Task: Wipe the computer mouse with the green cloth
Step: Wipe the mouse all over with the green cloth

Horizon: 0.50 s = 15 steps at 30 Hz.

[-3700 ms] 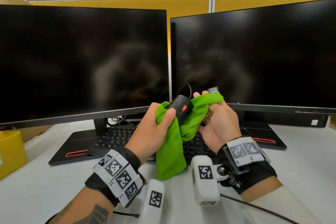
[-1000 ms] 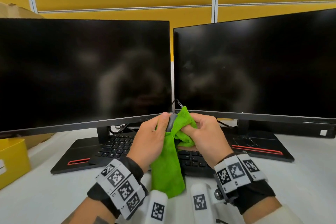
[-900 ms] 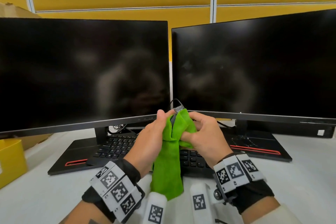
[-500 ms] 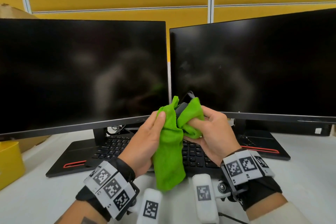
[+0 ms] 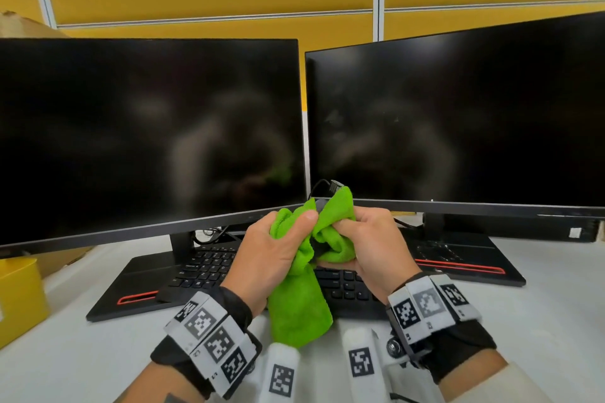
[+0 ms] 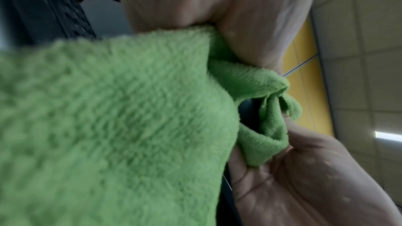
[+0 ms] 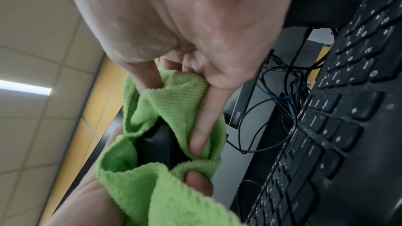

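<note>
The green cloth (image 5: 298, 304) is bunched around the black computer mouse (image 5: 316, 247), held in the air above the keyboard. Only dark slivers of the mouse show between the folds (image 7: 156, 143) (image 6: 248, 111). My left hand (image 5: 294, 229) grips the cloth from the left, its thumb pressed on top. My right hand (image 5: 347, 231) grips the cloth-wrapped mouse from the right, with a finger (image 7: 204, 126) pressing cloth against its side. The cloth's loose end hangs down between my wrists. The mouse cable (image 5: 322, 185) loops up behind.
Two dark monitors (image 5: 147, 141) (image 5: 458, 124) stand close behind the hands. A black keyboard (image 5: 209, 268) lies under them on the white desk (image 5: 556, 321). A yellow box (image 5: 19, 298) sits at the left edge. Tangled cables (image 7: 289, 92) run behind the keyboard.
Both hands have come lower and closer together, and the cloth is bunched tighter round the mouse, so less of the mouse shows than half a second ago.
</note>
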Motion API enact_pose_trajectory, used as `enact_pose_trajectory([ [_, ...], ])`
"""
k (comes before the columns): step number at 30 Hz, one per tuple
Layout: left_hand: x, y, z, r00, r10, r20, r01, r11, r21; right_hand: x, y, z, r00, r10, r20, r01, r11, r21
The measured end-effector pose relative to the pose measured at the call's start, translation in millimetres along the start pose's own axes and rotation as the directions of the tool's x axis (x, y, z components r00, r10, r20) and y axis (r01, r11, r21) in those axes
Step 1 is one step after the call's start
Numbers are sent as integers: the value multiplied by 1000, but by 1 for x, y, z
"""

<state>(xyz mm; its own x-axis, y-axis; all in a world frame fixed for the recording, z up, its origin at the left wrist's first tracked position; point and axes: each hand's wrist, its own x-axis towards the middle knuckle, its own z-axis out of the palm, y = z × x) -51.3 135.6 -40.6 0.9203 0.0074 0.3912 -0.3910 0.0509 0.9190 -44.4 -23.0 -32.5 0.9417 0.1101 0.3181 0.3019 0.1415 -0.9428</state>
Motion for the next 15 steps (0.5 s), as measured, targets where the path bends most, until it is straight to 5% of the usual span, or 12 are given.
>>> enact_pose_trajectory([
  [7, -3, -6, -4, 987, 93, 131, -119, 972, 204, 6, 0, -7, 988, 44, -150, -35, 997, 63],
  [15, -7, -1, -4, 959, 144, 243, -214, 933, 291, -1, -8, -4, 982, 58, -180, -43, 995, 89],
])
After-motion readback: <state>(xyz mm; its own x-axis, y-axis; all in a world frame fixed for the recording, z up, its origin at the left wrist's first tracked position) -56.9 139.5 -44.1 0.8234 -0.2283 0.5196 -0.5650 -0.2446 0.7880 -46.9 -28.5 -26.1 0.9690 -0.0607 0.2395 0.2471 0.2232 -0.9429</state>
